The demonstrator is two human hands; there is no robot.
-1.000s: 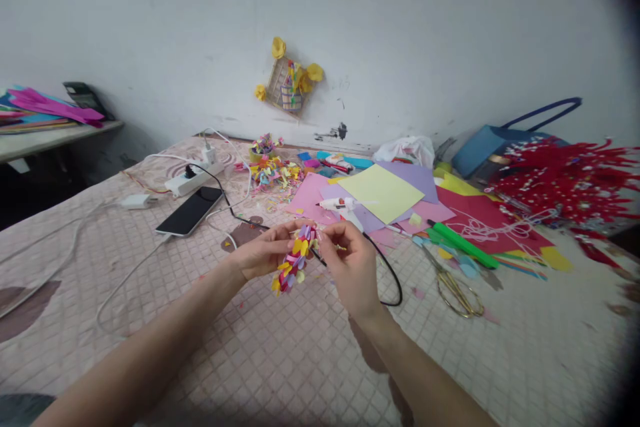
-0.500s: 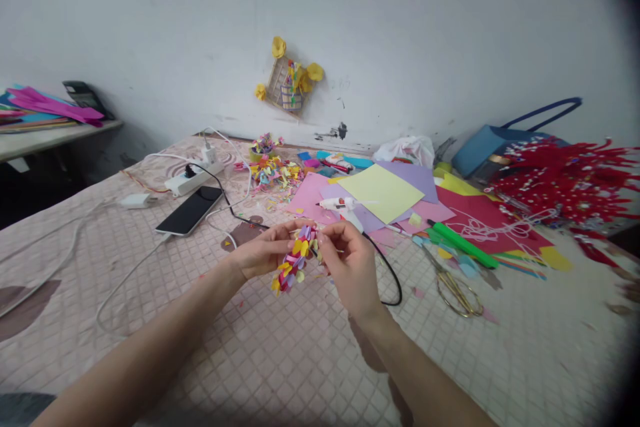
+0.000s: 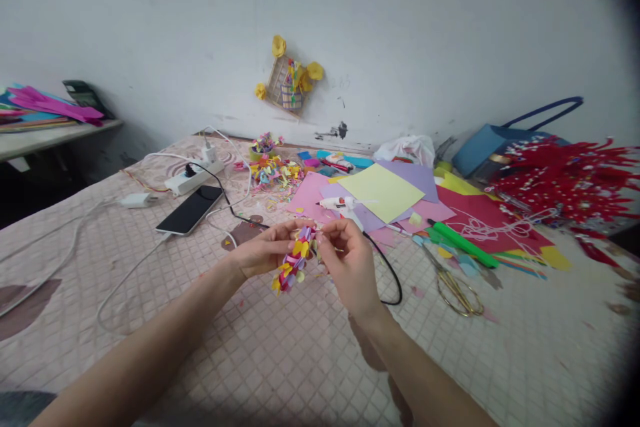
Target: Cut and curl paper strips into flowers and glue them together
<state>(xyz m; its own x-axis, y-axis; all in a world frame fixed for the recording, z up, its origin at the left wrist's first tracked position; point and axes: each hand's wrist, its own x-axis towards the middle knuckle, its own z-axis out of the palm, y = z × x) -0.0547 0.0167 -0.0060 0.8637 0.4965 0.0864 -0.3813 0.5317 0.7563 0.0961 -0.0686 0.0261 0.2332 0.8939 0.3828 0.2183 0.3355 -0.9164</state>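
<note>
A strand of small paper petals (image 3: 291,267) in yellow, purple, pink and cream hangs tilted between my hands above the quilted table cover. My left hand (image 3: 267,248) is closed round its left side, thumb toward the upper end. With thumb and fingers pinched together, my right hand (image 3: 349,260) meets the strand's top right end; whether a separate small piece is in that pinch is hidden. Just beyond my hands lies a white glue gun (image 3: 341,204) on coloured paper, its black cord (image 3: 397,280) curving behind my right hand.
A phone (image 3: 190,210) and a power strip (image 3: 194,177) with cables lie at left. Paper scraps (image 3: 275,173) are heaped at the back. Paper sheets (image 3: 383,192), a green cutter (image 3: 463,245), gold-handled scissors (image 3: 457,290) and a red beaded bundle (image 3: 565,177) spread to the right.
Almost nothing differs. My right hand has shifted very slightly to the left at the strand's top end; my left hand keeps its place and its hold.
</note>
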